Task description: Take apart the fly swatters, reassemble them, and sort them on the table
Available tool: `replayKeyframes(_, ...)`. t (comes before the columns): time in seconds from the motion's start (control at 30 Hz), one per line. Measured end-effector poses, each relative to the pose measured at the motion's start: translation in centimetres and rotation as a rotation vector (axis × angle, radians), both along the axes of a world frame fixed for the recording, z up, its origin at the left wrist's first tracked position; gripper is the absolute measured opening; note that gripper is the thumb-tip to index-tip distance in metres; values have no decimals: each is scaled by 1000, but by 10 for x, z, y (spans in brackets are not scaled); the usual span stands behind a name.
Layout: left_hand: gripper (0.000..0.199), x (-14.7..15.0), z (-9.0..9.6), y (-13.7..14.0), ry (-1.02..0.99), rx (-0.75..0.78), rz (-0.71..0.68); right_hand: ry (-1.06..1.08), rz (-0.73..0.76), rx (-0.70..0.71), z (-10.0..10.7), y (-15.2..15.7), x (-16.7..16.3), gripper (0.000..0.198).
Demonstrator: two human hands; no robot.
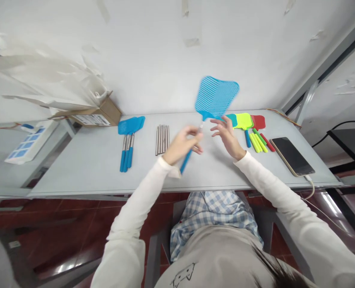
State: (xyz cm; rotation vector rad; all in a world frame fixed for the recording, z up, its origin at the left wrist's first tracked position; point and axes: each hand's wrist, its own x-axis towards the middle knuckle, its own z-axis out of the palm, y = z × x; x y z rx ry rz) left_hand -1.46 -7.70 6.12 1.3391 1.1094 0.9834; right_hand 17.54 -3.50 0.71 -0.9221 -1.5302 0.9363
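My left hand (pixel 187 144) is closed around the metal shaft of a blue fly swatter (pixel 216 97), held tilted over the table. Its mesh head points up and to the right, and its blue handle slants down toward me. Just right of the shaft, my right hand (pixel 226 137) has its fingers spread, close beneath the mesh head. Whether its fingertips touch the swatter I cannot tell. Several metal rods (pixel 162 140) lie side by side to the left of my left hand. Farther left, several blue fly swatters (pixel 128 144) rest in an overlapping bunch.
Beyond my right hand lie yellow-green (pixel 242 121) and red swatter heads (pixel 258 121), with coloured handles (pixel 258 142) in front. A phone (pixel 293 156) on a cable is at the right. A cardboard box (pixel 110 111) stands at the back left, against the white wall.
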Motion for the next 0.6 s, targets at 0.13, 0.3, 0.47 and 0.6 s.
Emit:
replayKeyframes(0.13,13,61,-15,4,-89,-193,-212,234,39,-262,21,17,-15,61)
replayKeyframes(0.3,21,80,-40,26,-56,-171,-200,255,65,-381,29,26,-1,75)
replayKeyframes(0.47,19,87,-54,43,15,-127,-106,177,-46,-326,30,37,15,81)
replayKeyframes(0.6,12,84,-62,50,102,-139,-88,201,-162,-317,25,49,25,97)
